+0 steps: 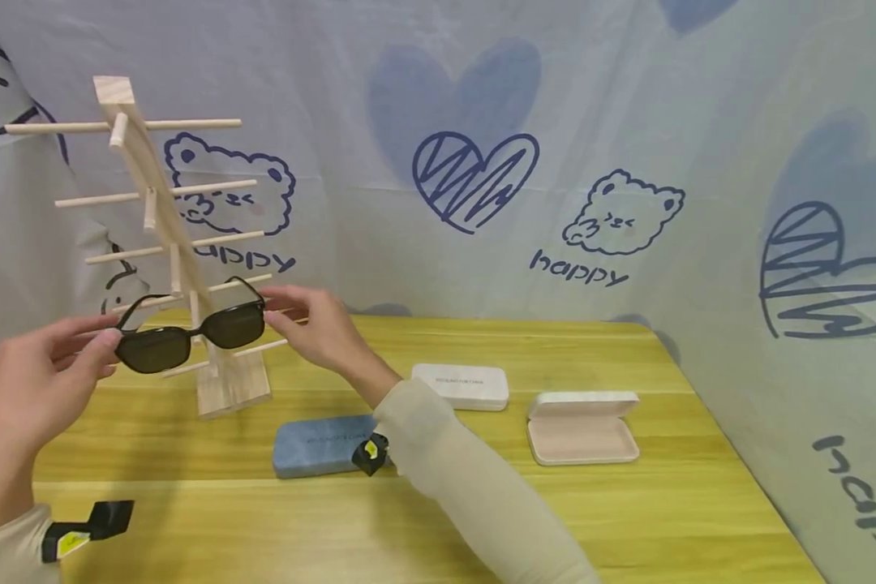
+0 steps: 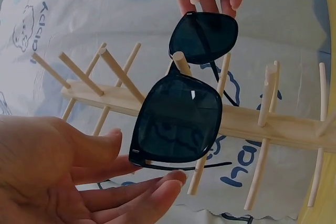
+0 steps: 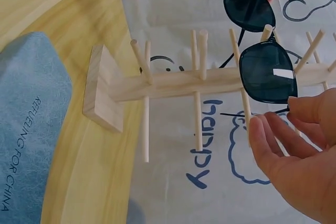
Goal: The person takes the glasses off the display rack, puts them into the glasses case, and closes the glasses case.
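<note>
Black sunglasses with dark lenses are at the lower part of a wooden display stand, front facing me. My left hand holds them at the left hinge, thumb by the frame corner and fingers along the temple. At the other hinge my right hand pinches the frame, its fingers beside the right temple. Both temples are unfolded and reach back past the post. In the left wrist view, a short front peg pokes up right at the nose bridge.
A blue glasses case lies closed on the wooden table, partly behind my right sleeve. Beyond it is a closed white case; an open white case with a pink lining stands further right. A printed curtain hangs behind.
</note>
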Demonstrator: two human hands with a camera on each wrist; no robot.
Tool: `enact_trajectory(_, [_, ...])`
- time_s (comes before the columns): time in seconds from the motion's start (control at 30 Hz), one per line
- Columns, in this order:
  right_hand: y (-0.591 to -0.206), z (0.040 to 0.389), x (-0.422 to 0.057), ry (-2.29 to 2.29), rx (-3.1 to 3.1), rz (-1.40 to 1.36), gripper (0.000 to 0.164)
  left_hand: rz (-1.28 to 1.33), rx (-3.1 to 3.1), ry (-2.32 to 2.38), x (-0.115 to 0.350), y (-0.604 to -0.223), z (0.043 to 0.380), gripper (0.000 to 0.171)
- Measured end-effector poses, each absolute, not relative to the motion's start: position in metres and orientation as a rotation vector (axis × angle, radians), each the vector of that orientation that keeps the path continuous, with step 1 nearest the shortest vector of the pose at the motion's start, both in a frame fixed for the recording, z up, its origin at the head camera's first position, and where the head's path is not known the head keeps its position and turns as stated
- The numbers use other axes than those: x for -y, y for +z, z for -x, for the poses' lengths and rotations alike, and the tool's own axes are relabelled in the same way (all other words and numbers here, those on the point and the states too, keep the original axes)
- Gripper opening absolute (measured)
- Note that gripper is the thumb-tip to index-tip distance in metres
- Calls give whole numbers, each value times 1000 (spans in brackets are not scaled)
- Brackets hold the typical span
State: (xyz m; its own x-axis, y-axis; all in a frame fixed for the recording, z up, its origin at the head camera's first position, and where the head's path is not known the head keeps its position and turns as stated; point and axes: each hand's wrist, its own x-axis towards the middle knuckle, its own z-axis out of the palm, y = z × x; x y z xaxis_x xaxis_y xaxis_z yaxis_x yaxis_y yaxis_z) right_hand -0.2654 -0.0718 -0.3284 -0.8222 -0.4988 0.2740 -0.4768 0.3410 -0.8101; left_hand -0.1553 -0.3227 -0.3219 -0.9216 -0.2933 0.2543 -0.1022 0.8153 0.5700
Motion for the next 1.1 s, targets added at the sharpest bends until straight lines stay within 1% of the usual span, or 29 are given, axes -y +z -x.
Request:
enact_trajectory(0.23, [-327, 265, 73, -1580, -2514, 937, 38, -312, 2615, -945, 317, -318, 155, 49])
enact_trajectory(0.43, [-323, 261, 71, -1645, -2494, 942, 36, -231, 2476, -1105, 309, -314, 146, 43])
enact_trajectory(0.6, [-318, 259, 65, -1731, -2454, 956, 34, -191, 2408, -1166, 308, -311, 142, 44])
enact_trajectory(0.73, [-315, 255, 58, -1804, -2419, 968, 33, -123, 2339, -1221, 303, -305, 134, 40])
enact_trajectory(0.77, [-315, 254, 56, -1822, -2407, 970, 32, -111, 2327, -1218, 301, -303, 131, 39])
enact_trajectory(0.83, [-313, 252, 53, -1845, -2390, 969, 32, -95, 2306, -1221, 296, -299, 126, 22])
enact_trajectory(0.87, [-312, 252, 52, -1855, -2380, 967, 31, -93, 2297, -1226, 293, -296, 124, 18])
enact_trajectory(0.9, [-311, 251, 50, -1860, -2373, 968, 31, -91, 2290, -1229, 291, -294, 122, 18])
enact_trajectory(1.0, [-309, 248, 46, -1868, -2354, 995, 32, -79, 2257, -1272, 287, -291, 117, 40])
enact_trajectory(1.03, [-308, 247, 44, -1872, -2346, 1008, 32, -67, 2249, -1285, 286, -290, 116, 44])
enact_trajectory(1.1, [-307, 245, 39, -1889, -2328, 1032, 33, -47, 2247, -1296, 283, -289, 116, 44])
